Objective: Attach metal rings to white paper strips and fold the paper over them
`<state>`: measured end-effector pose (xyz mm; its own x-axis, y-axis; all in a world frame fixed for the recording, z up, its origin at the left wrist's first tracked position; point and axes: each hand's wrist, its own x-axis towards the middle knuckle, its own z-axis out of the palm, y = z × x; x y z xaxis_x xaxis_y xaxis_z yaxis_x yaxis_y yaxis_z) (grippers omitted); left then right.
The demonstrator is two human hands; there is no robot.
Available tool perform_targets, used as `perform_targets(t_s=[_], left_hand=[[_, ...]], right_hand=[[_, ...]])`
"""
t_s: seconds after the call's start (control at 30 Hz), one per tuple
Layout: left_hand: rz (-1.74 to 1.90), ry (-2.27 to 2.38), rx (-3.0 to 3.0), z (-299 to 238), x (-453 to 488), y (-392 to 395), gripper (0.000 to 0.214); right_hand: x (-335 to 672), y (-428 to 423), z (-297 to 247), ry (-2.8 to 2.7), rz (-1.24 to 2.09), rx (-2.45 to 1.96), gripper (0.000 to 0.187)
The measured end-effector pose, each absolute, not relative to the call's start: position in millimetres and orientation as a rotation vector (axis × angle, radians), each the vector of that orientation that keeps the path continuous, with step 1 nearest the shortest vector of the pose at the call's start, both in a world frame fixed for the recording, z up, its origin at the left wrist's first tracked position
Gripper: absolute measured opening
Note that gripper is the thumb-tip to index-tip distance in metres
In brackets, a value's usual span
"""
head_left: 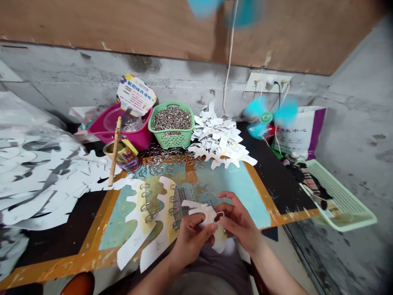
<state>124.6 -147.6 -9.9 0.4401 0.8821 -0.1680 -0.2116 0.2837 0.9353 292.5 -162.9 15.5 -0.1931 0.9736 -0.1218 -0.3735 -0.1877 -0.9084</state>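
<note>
In front of my lap, my left hand (193, 234) pinches a white toothed cut-out piece (220, 242) between thumb and fingers. Its folded strips bend over, and yellowish glue shows on it. My right hand (241, 223) curls in from the other side, thumb and fingertips on the piece's edge beside a small metal ring. Part of that edge is hidden by fingers. To the left lie two similar white cut-outs (135, 229) (161, 235), smeared with yellow glue, each with several oval metal rings (173, 211) along its right edge.
Loose rings (161, 159) lie before a green basket (172, 137) full of rings. A glue can (124, 157) with a stick (115, 151) stands near a pink basket (144, 139). White cut-outs pile up left (37, 176) and back (217, 139). A blue fan (265, 118) spins at right.
</note>
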Motion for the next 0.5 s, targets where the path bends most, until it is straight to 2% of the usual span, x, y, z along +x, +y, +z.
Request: perform_targets(t_s=[0.07,0.2,0.23,0.33,0.5], left_hand=[[0.852,0.827,0.978,-14,124,-149,0.045],[0.955,0.862,0.675,-13,122,-150,0.080],[0.972,0.877,0.618,-10,121,-149,0.077],[0.984,0.930,0.628,0,121,-144,0.050],[1.029,0.990,0.787,3,121,-140,0.046]], right_hand=[[293,-164,19,-1.007,1.569,-0.984,0.050],[297,-169,25,-1.205,1.425,-1.044,0.039],[298,-171,26,-1.272,1.389,-1.055,0.036],[303,-172,25,-1.421,1.345,-1.053,0.032],[305,-165,22,-1.355,1.360,-1.018,0.055]])
